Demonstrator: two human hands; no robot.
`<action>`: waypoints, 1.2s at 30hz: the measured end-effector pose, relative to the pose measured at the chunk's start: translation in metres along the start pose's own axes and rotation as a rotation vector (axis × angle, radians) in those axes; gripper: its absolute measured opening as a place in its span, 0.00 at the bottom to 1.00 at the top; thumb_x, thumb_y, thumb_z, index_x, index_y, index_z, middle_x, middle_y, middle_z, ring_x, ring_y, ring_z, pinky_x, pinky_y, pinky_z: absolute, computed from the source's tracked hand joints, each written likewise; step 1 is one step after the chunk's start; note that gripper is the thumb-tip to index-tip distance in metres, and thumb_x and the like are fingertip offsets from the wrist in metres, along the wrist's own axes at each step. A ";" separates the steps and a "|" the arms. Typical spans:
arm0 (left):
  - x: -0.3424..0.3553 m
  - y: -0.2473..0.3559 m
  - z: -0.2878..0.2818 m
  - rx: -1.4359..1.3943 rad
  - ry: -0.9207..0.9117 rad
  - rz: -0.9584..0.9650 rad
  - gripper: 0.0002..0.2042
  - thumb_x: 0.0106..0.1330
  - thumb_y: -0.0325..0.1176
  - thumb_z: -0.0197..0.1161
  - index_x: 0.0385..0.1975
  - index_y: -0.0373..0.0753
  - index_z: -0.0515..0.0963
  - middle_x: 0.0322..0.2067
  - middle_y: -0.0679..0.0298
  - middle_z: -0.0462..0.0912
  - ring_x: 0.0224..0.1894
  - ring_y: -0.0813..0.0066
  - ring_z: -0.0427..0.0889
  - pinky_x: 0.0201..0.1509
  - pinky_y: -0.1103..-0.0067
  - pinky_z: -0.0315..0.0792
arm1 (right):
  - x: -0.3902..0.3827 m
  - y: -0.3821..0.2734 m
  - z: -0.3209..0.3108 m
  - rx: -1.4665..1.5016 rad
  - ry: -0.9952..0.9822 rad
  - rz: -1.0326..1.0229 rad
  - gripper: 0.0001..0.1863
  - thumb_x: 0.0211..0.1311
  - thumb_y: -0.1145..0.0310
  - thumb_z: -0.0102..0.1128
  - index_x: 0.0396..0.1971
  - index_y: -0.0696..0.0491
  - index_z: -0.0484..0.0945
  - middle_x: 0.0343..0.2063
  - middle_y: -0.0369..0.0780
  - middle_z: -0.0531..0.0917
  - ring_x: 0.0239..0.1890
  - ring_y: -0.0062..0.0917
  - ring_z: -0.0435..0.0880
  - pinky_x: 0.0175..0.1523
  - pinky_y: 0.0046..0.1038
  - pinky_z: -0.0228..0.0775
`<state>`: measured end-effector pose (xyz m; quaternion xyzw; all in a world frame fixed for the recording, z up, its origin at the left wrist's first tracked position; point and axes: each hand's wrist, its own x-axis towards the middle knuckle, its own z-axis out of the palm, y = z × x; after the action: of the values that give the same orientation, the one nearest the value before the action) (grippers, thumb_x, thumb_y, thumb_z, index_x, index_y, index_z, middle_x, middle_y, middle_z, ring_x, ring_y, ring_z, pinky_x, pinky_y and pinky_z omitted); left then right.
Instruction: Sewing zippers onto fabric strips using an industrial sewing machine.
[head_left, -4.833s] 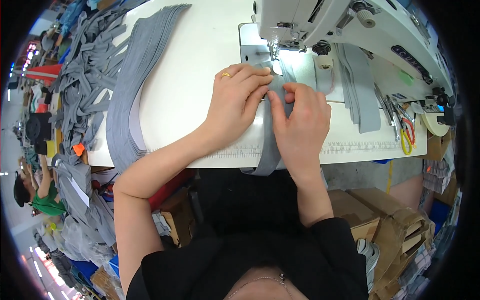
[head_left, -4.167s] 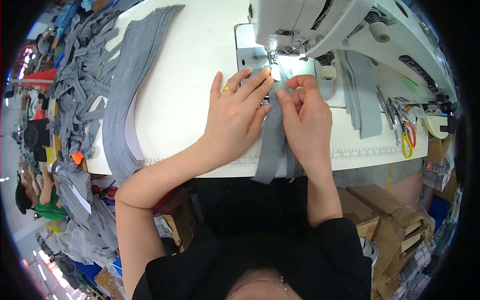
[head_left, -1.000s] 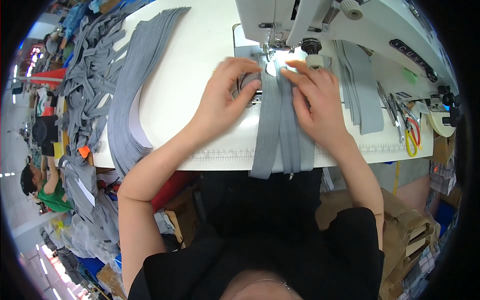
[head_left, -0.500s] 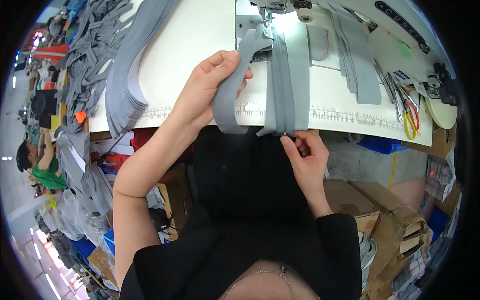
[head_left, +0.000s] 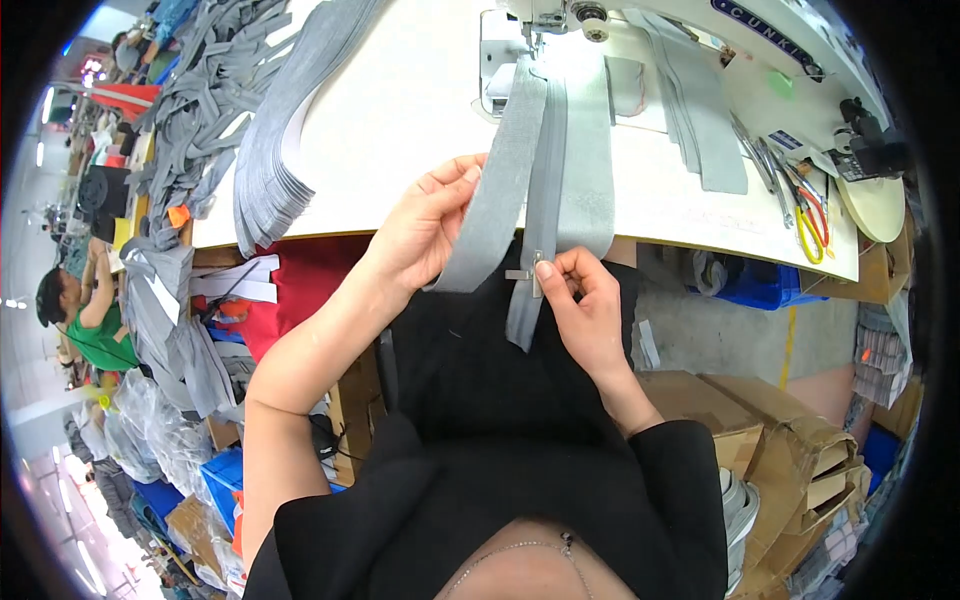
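Observation:
My left hand (head_left: 425, 228) pinches the left edge of a grey fabric strip (head_left: 497, 185), which runs down from the needle area of a white sewing machine (head_left: 540, 42). Beside that strip hangs a grey zipper (head_left: 548, 165), its lower end dangling past the table edge over my lap. The thumb and fingers of my right hand (head_left: 588, 310) close on the zipper at a small metal slider (head_left: 537, 272). To the zipper's right, a wider grey strip (head_left: 588, 150) also comes down from the machine and drops over the edge.
A thick pile of grey strips (head_left: 275, 175) lies on the table's left, with loose grey pieces beyond. At right are more strips (head_left: 695, 110), yellow-and-red-handled scissors (head_left: 812, 228) and metal tools. Cardboard boxes (head_left: 780, 430) stand below right. Far left, a person in green (head_left: 100, 335) works.
The zipper's end now hangs lower below the table edge, its slider exposed. My right hand has shifted slightly left along with it. My left hand has come lower, and its strip lies straighter.

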<state>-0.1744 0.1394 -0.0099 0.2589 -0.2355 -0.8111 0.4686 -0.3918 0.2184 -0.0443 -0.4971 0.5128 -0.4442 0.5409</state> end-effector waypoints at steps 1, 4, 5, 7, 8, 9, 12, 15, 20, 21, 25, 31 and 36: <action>-0.001 -0.002 -0.001 0.027 0.037 -0.038 0.15 0.80 0.31 0.55 0.60 0.32 0.74 0.48 0.58 0.85 0.48 0.77 0.88 0.53 0.79 0.85 | 0.000 0.002 -0.001 0.000 0.003 -0.005 0.13 0.73 0.67 0.65 0.30 0.58 0.76 0.22 0.29 0.76 0.24 0.08 0.66 0.29 0.18 0.60; -0.006 0.000 0.002 0.127 -0.039 -0.178 0.16 0.78 0.29 0.57 0.61 0.31 0.73 0.52 0.57 0.84 0.49 0.75 0.88 0.52 0.79 0.86 | 0.000 0.005 0.000 -0.024 0.037 -0.034 0.13 0.74 0.67 0.64 0.30 0.58 0.76 0.22 0.29 0.75 0.24 0.08 0.66 0.29 0.18 0.61; -0.011 -0.002 0.008 0.207 0.005 -0.225 0.14 0.76 0.30 0.60 0.57 0.32 0.76 0.49 0.55 0.87 0.47 0.73 0.89 0.48 0.80 0.86 | 0.000 0.006 0.001 -0.013 0.043 -0.032 0.13 0.74 0.66 0.64 0.30 0.58 0.75 0.22 0.29 0.75 0.24 0.09 0.66 0.29 0.18 0.61; -0.019 -0.004 0.008 0.313 -0.028 -0.315 0.14 0.76 0.31 0.61 0.56 0.32 0.78 0.46 0.55 0.88 0.45 0.73 0.90 0.45 0.80 0.87 | -0.001 0.007 0.002 -0.001 0.047 -0.031 0.13 0.74 0.66 0.64 0.30 0.57 0.75 0.22 0.29 0.75 0.25 0.09 0.66 0.29 0.18 0.61; -0.022 -0.006 0.008 0.418 -0.061 -0.407 0.13 0.75 0.32 0.63 0.54 0.33 0.79 0.43 0.55 0.89 0.43 0.73 0.91 0.41 0.81 0.87 | -0.002 0.008 0.001 -0.014 0.051 -0.060 0.13 0.75 0.67 0.63 0.30 0.57 0.74 0.22 0.29 0.74 0.25 0.09 0.67 0.29 0.18 0.61; -0.025 -0.012 0.008 0.500 -0.050 -0.441 0.13 0.73 0.34 0.65 0.50 0.33 0.81 0.38 0.56 0.90 0.40 0.72 0.92 0.37 0.82 0.86 | -0.002 0.008 0.002 -0.027 0.054 -0.090 0.13 0.75 0.67 0.63 0.31 0.56 0.74 0.22 0.30 0.74 0.25 0.09 0.67 0.30 0.18 0.61; -0.029 -0.042 0.005 0.694 0.116 -0.359 0.11 0.73 0.31 0.63 0.49 0.32 0.80 0.39 0.61 0.89 0.33 0.82 0.87 0.33 0.85 0.81 | -0.005 0.009 0.000 0.037 0.022 0.015 0.11 0.75 0.67 0.62 0.33 0.56 0.72 0.22 0.30 0.74 0.26 0.09 0.67 0.31 0.18 0.61; -0.010 -0.078 -0.030 0.786 0.103 -0.184 0.13 0.72 0.28 0.63 0.53 0.29 0.78 0.45 0.60 0.86 0.40 0.80 0.85 0.45 0.80 0.80 | -0.007 0.005 0.003 0.112 0.020 0.043 0.09 0.75 0.69 0.62 0.38 0.56 0.71 0.23 0.29 0.75 0.26 0.08 0.68 0.31 0.18 0.62; -0.002 -0.090 -0.033 0.518 -0.044 -0.138 0.14 0.70 0.31 0.67 0.51 0.32 0.81 0.45 0.64 0.88 0.45 0.79 0.85 0.54 0.78 0.77 | -0.022 -0.003 0.010 0.205 0.092 0.040 0.10 0.74 0.72 0.62 0.47 0.58 0.71 0.27 0.32 0.82 0.28 0.08 0.73 0.33 0.16 0.65; -0.002 -0.091 -0.029 0.517 -0.048 -0.142 0.14 0.70 0.31 0.67 0.51 0.32 0.81 0.45 0.64 0.88 0.45 0.79 0.85 0.54 0.78 0.77 | -0.025 -0.006 0.009 0.195 0.090 0.058 0.12 0.74 0.73 0.62 0.50 0.59 0.71 0.29 0.34 0.85 0.29 0.08 0.74 0.34 0.16 0.66; -0.011 -0.093 -0.019 0.458 0.076 -0.090 0.11 0.72 0.32 0.66 0.48 0.33 0.83 0.42 0.65 0.88 0.43 0.81 0.85 0.51 0.80 0.78 | -0.035 -0.009 0.004 0.146 0.058 0.104 0.16 0.74 0.72 0.62 0.55 0.61 0.71 0.31 0.35 0.87 0.29 0.08 0.75 0.35 0.16 0.67; -0.013 -0.090 -0.014 0.371 0.073 0.010 0.09 0.72 0.29 0.66 0.47 0.32 0.84 0.41 0.64 0.89 0.40 0.82 0.85 0.48 0.81 0.79 | -0.039 -0.012 0.006 0.198 0.036 0.077 0.15 0.75 0.72 0.60 0.55 0.61 0.70 0.30 0.34 0.87 0.28 0.08 0.74 0.35 0.15 0.67; -0.011 -0.096 -0.010 0.407 0.085 0.053 0.09 0.69 0.22 0.66 0.46 0.32 0.84 0.40 0.63 0.90 0.40 0.81 0.86 0.47 0.80 0.80 | -0.041 -0.018 0.007 0.261 0.083 0.081 0.13 0.77 0.73 0.58 0.55 0.61 0.70 0.33 0.37 0.88 0.33 0.09 0.80 0.38 0.16 0.71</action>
<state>-0.2243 0.1903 -0.0753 0.3762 -0.3813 -0.7225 0.4372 -0.3874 0.2576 -0.0225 -0.3829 0.4920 -0.5051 0.5968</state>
